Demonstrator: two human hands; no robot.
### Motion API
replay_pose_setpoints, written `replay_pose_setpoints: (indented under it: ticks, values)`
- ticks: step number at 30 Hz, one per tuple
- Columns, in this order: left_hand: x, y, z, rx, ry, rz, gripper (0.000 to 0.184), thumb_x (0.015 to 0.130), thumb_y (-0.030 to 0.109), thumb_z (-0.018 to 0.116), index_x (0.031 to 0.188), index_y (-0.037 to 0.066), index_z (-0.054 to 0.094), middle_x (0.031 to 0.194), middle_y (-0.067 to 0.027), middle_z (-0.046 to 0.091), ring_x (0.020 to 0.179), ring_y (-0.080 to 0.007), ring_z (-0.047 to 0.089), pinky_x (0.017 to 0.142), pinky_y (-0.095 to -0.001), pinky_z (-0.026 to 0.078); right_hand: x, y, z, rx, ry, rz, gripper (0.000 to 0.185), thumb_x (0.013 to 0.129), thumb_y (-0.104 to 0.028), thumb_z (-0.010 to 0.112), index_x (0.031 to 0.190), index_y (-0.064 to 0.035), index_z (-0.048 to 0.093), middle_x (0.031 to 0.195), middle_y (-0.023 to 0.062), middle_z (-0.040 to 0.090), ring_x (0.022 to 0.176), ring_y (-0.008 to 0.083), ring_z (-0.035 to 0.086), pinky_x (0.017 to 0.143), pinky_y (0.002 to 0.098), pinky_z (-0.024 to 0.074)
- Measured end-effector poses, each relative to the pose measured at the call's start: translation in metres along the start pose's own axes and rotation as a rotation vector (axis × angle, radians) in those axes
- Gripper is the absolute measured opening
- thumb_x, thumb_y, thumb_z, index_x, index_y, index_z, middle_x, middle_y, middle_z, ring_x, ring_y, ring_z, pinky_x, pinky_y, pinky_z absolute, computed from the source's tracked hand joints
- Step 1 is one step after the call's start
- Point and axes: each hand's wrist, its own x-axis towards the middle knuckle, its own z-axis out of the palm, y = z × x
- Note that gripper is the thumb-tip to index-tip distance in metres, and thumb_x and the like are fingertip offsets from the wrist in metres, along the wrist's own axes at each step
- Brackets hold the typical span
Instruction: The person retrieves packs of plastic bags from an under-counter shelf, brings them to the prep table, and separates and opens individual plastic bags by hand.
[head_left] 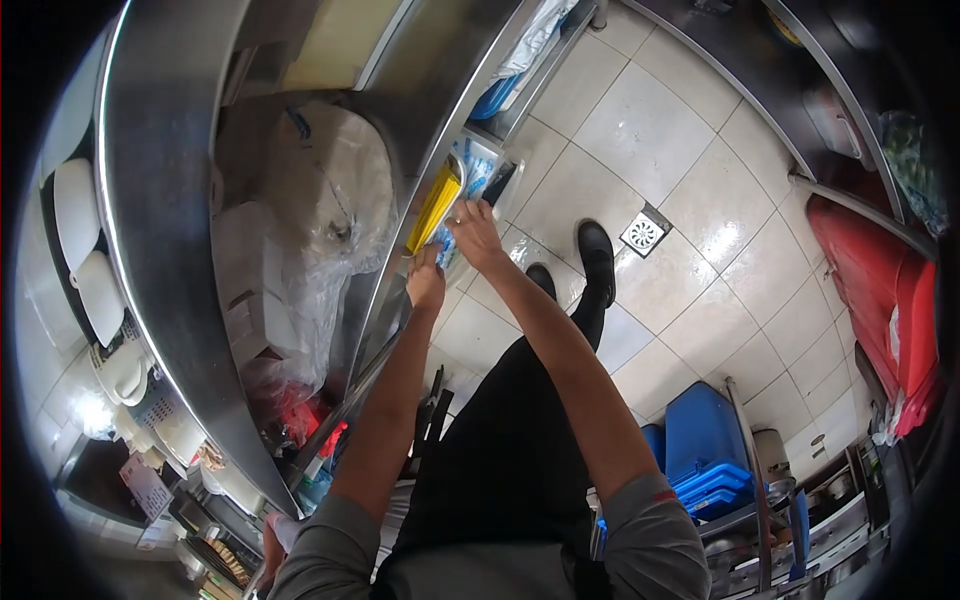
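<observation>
Reaches with left hand to the near end of a yellow item and with right hand to its right side, over an open container. Curls the fingers of both; cannot tell whether gripping or merely touching. Could snag the yellow item on the blue-and-white packaging crowding it, or scrape knuckles against the steel shelf edge, close on the left. Has more room rightward, above tiled floor.
</observation>
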Motion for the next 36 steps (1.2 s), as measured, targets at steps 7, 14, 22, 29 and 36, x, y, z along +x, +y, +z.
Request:
replay_pose_setpoints:
  ticks: [7,14,22,29,36]
  values:
    - [0.017,0.003,-0.022,0.356,-0.427,-0.038,0.036,0.073,0.022,0.069,0.102,0.014,0.051,0.111,-0.0075,0.053,0.096,-0.0296,0.057,0.076,-0.0440,0.048,0.003,-0.011,-0.004,-0.116,-0.059,0.005,0.013,0.076,-0.019,0.053,0.079,-0.0150,0.066,0.096,0.0052,0.049,0.096,0.0224,0.045,0.090,0.0468,0.0319]
    - [0.007,0.010,-0.035,0.076,-0.283,-0.080,0.043,0.065,0.026,0.076,0.094,0.010,0.048,0.105,-0.0114,0.052,0.092,-0.0314,0.058,0.074,-0.0420,0.049,0.024,0.013,-0.043,0.062,-0.154,0.023,0.013,0.075,-0.013,0.055,0.085,-0.0085,0.063,0.098,0.0106,0.057,0.094,0.0242,0.056,0.095,0.0464,0.0314]
    - [-0.039,0.035,-0.088,-0.078,-0.011,-0.122,0.033,0.065,0.007,0.067,0.091,0.008,0.046,0.095,-0.0122,0.052,0.081,-0.0360,0.058,0.066,-0.0454,0.049,0.018,0.032,-0.100,0.298,-0.074,0.073,0.044,0.076,-0.019,0.061,0.116,-0.0067,0.052,0.116,0.0131,0.049,0.111,0.0281,0.046,0.101,0.0431,0.0290]
    - [-0.125,0.074,-0.252,-0.375,-0.158,0.058,0.027,0.060,0.008,0.067,0.082,0.005,0.052,0.097,-0.0110,0.056,0.084,-0.0331,0.057,0.070,-0.0415,0.047,-0.031,-0.069,-0.276,0.460,-0.423,-0.187,0.093,0.053,-0.038,0.080,0.129,-0.0123,0.034,0.133,0.0179,0.037,0.126,0.0347,0.031,0.103,0.0417,0.0259]
    - [-0.225,0.082,-0.474,-1.045,-0.656,0.153,0.035,0.063,0.023,0.077,0.081,0.006,0.053,0.110,-0.0097,0.048,0.087,-0.0187,0.055,0.073,-0.0316,0.045,-0.029,-0.201,-0.428,0.808,-1.110,-0.015,0.073,0.065,-0.030,0.078,0.123,-0.0072,0.041,0.100,0.0105,0.062,0.089,0.0246,0.060,0.077,0.0312,0.0467]
